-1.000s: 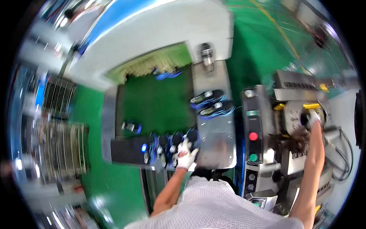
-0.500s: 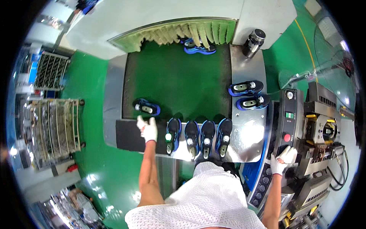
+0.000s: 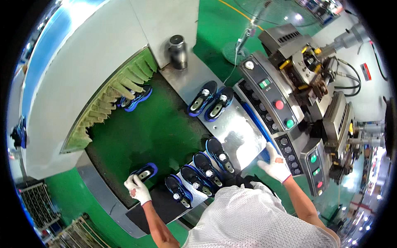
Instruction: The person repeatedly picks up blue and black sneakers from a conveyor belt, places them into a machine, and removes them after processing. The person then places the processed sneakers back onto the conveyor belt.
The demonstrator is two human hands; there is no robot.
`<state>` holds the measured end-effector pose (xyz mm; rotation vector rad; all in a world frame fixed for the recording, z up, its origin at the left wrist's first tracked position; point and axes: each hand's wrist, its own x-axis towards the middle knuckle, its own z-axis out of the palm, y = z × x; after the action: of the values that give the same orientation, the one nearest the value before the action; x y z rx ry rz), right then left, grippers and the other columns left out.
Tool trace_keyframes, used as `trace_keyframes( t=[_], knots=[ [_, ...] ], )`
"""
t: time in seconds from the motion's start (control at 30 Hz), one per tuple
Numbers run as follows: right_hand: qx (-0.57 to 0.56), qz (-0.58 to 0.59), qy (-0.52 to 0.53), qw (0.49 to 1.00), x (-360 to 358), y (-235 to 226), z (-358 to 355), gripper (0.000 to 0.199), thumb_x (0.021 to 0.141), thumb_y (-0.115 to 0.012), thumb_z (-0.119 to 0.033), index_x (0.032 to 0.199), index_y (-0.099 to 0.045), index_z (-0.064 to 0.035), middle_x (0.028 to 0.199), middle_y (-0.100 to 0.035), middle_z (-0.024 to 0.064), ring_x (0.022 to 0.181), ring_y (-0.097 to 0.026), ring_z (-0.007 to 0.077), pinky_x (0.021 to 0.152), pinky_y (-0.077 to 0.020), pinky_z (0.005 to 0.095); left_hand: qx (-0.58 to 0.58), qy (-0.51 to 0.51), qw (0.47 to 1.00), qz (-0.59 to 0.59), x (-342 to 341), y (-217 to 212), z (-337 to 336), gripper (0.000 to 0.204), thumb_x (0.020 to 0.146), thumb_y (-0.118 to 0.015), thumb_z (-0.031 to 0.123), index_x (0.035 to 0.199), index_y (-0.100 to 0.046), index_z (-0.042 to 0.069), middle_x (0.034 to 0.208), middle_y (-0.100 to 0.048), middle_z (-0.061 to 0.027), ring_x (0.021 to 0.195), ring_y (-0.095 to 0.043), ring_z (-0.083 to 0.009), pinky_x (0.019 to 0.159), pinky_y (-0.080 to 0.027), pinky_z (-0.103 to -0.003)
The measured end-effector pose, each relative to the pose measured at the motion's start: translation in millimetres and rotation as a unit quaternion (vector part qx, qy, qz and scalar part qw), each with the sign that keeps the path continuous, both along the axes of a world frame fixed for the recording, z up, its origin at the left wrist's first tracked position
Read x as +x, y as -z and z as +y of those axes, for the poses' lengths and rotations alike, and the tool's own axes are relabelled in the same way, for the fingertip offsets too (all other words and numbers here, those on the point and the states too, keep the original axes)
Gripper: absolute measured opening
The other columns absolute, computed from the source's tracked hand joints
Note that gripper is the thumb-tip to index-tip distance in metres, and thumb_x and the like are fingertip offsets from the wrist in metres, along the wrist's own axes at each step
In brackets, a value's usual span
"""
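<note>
My left hand (image 3: 137,189), in a white glove, is closed on one end of a black and blue sports shoe (image 3: 145,171) at the near left of the green conveyor belt (image 3: 124,144). A pale insert shows in the shoe's opening. My right hand (image 3: 276,166), gloved too, holds nothing. Its thumb and fingers are apart, beside the metal table's right edge and a machine's dial panel. Between my hands, several matching shoes (image 3: 197,180) stand in a row along the belt's near edge. Two more shoes (image 3: 213,101) sit side by side on the metal ledge (image 3: 242,138).
Another shoe (image 3: 136,98) lies under the green strip curtain (image 3: 111,97) of a grey housing. A steel flask (image 3: 178,51) stands on the far ledge. To the right are machines with a button panel (image 3: 271,93). Wheeled racks (image 3: 39,202) stand at the lower left.
The view has swung to the right. My left hand has gone from beside the lone shoe to a grip on its end. My right hand has left the button panel and spread its fingers.
</note>
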<state>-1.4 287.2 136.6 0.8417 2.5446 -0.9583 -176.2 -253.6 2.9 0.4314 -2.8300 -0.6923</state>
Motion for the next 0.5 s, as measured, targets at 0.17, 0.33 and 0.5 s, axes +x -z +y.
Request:
trace_keyframes(
  t=[0.17, 0.33, 0.5],
  knots=[
    [-0.128, 0.043, -0.056, 0.989, -24.2, -27.1, -69.5, 0.1, 0.083, -0.071, -0.058, 0.158, -0.033, -0.0031, 0.147, -0.052, 0.0273, 0.138, -0.051, 0.0399, 0.116, -0.0374, 0.0422, 0.035, 0.331, 0.943, 0.01, -8.3, -98.5, 177.8, 0.018, 0.092, -0.074, 0.027, 0.102, -0.073, 0.012, 0.106, -0.066, -0.0138, 0.097, -0.067, -0.0321, 0.084, -0.055, -0.043],
    [0.046, 0.318, 0.059, 0.945, -20.8, 7.8, -69.3, 0.039, 0.102, -0.055, -0.044, 0.124, -0.057, -0.0122, 0.118, -0.065, 0.0104, 0.11, -0.063, 0.0237, 0.099, -0.048, 0.0375, 0.095, 0.725, 0.68, 0.056, 32.0, -152.0, 376.8, 0.011, 0.088, -0.074, 0.016, 0.096, -0.072, 0.009, 0.096, -0.068, -0.0129, 0.085, -0.066, -0.0328, 0.071, -0.055, -0.041],
    [-0.009, 0.347, 0.208, 0.915, 113.6, -28.1, 36.6, 0.043, 0.088, -0.076, -0.026, 0.119, -0.063, -0.0007, 0.106, -0.068, 0.0129, 0.105, -0.065, 0.0234, 0.096, -0.0512, 0.0346, 0.206, 0.862, 0.454, 0.093, 118.5, -243.4, 530.1, 0.04, 0.084, -0.076, 0.015, 0.122, -0.067, 0.005, 0.122, -0.066, -0.0173, 0.111, -0.066, -0.0366, 0.093, -0.056, -0.043]
  ],
)
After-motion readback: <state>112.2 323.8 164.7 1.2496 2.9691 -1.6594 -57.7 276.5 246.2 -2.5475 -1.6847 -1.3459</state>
